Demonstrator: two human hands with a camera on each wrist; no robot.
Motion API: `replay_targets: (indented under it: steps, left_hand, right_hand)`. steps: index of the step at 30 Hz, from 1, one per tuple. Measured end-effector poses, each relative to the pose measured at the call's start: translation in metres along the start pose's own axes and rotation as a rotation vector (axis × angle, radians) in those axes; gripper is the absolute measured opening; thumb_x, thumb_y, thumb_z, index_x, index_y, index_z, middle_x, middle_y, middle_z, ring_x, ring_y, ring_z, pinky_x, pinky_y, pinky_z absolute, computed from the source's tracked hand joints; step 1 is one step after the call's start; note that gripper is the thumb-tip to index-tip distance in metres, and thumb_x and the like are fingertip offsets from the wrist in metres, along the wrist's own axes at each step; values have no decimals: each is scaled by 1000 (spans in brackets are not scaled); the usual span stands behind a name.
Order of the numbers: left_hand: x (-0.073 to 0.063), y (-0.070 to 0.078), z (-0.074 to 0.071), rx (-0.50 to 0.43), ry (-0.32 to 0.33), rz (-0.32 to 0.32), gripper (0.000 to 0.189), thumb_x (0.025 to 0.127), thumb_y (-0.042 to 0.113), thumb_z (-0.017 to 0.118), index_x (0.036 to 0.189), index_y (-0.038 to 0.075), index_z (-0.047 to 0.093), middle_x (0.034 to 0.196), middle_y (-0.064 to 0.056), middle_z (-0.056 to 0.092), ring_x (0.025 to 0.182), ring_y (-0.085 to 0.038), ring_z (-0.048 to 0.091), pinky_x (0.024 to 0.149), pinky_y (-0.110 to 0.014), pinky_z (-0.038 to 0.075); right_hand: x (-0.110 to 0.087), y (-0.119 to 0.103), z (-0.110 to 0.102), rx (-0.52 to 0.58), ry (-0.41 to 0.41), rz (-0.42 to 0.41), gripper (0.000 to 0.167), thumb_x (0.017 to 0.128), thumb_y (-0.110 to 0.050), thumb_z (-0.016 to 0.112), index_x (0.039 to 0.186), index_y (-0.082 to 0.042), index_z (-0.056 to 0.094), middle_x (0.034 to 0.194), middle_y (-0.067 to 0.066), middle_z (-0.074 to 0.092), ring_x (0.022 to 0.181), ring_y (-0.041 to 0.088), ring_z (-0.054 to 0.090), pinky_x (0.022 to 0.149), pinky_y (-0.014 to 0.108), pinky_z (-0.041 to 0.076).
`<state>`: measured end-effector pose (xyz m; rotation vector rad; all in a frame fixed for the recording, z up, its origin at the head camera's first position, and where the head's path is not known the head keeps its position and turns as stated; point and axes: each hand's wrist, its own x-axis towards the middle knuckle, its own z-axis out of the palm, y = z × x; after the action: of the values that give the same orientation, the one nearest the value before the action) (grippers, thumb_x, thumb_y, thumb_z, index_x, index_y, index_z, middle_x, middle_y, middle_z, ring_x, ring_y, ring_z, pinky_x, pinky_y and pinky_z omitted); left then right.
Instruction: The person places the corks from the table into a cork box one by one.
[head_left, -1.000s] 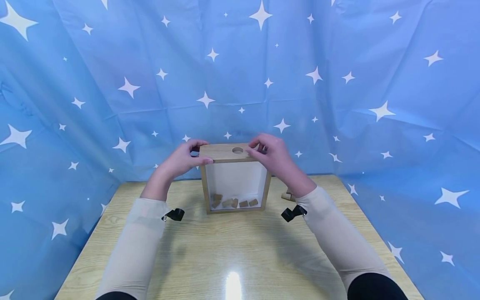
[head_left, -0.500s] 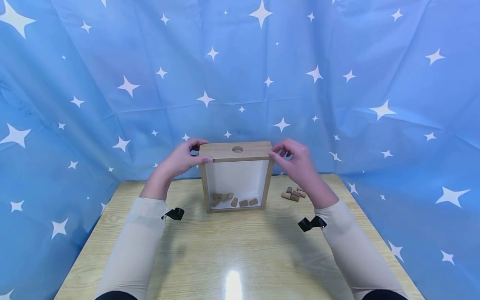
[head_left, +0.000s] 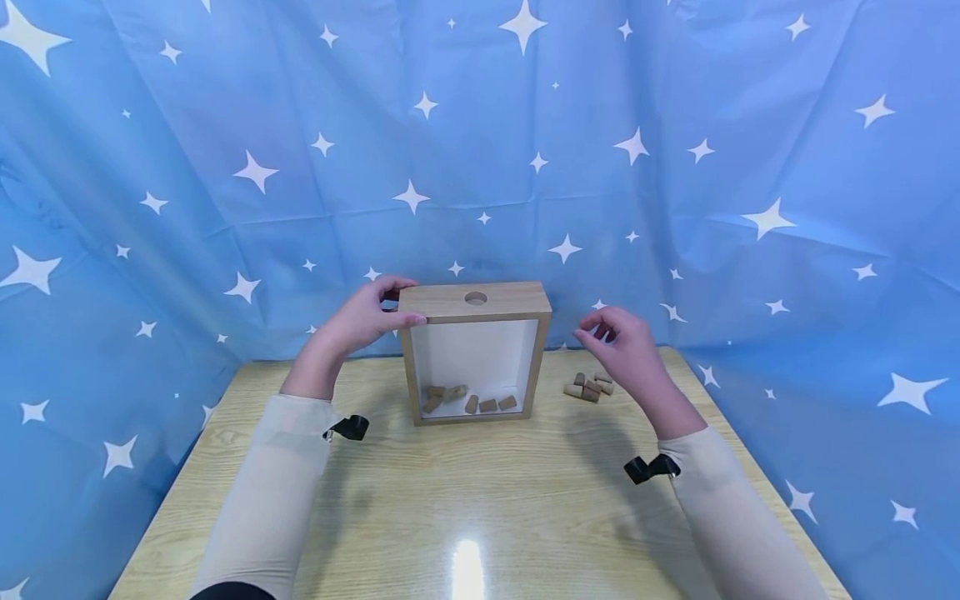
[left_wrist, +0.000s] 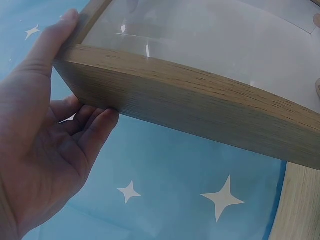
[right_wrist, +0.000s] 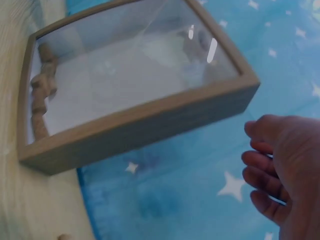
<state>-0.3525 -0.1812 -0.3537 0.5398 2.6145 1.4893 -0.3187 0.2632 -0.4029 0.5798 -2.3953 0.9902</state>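
Note:
A wooden-framed display box [head_left: 517, 300] with a clear front stands upright on the table, a round hole in its top. Behind the front, several corks [head_left: 487, 406] lie along the bottom. My left hand [head_left: 358, 318] grips the box's upper left corner, thumb at the front edge and fingers at the back; the left wrist view shows that grip on the wooden frame [left_wrist: 190, 97]. To the right of the box my right hand [head_left: 624, 343] is in the air, apart from it. Its fingers [right_wrist: 262, 162] are loosely bent, and nothing shows between them.
A small pile of several corks [head_left: 591, 388] lies on the table right of the box, below my right hand. The pale wooden table [head_left: 420, 500] reaches back to a blue curtain [head_left: 300, 100] with white stars, close behind the box.
My right hand has moved from above the box top, near the hole, out to the right and slightly down. A cork inside has shifted slightly. My left hand keeps its grip.

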Motion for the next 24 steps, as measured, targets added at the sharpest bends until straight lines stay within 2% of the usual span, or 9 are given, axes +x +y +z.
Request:
replay_targets:
  steps: [7, 13, 20, 24]
  left_hand:
    - [1, -1, 2, -13, 5, 7, 77, 96, 39, 90, 159, 13, 55, 149, -15, 58, 138, -38, 56, 112, -57, 50]
    - [1, -2, 2, 3, 10, 14, 77, 96, 39, 90, 159, 14, 55, 148, -13, 59, 136, -35, 56, 110, -56, 51]
    - [0, -3, 1, -3, 7, 22, 77, 96, 40, 90, 159, 13, 54, 147, -14, 59, 135, -36, 57, 108, -55, 51]
    - [1, -3, 1, -9, 7, 19, 77, 96, 39, 90, 159, 13, 55, 147, -14, 59, 135, -38, 57, 108, -56, 51]
  right_hand:
    - [-18, 25, 3, -4, -60, 90, 10, 104, -13, 81, 112, -8, 78, 97, 6, 72, 80, 23, 65, 63, 31, 54]
    - [-33, 48, 12, -10, -113, 157, 15, 105, -15, 80, 118, -8, 76, 104, 9, 71, 85, 25, 65, 63, 34, 55]
    - [-49, 73, 24, -38, -140, 161, 20, 103, -11, 81, 120, -3, 76, 107, 12, 71, 90, 28, 67, 66, 34, 55]
    - [-56, 87, 30, -40, -170, 178, 24, 101, -5, 80, 124, 1, 75, 109, 16, 72, 92, 30, 69, 72, 39, 57]
